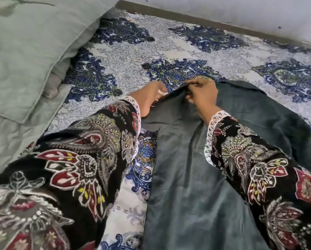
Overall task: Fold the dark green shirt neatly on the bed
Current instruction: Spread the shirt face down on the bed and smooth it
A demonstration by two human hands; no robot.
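The dark green shirt (pixel 190 177) lies spread on the bed (pixel 133 56), running from the bottom of the view up to the middle. My right hand (pixel 201 96) pinches the shirt's far edge near the top, fingers closed on the cloth. My left hand (pixel 151 98) rests at the same edge just to the left, its fingers tucked under or against the fabric. Both arms wear black sleeves with a red and grey floral print and white lace cuffs. Part of the shirt is hidden under my right sleeve.
The bed has a white sheet with blue floral medallions. A pale green pillow (pixel 30 51) and a quilted pale green cover (pixel 10 138) lie at the left. A dark bed edge (pixel 205 18) and a wall run along the far side.
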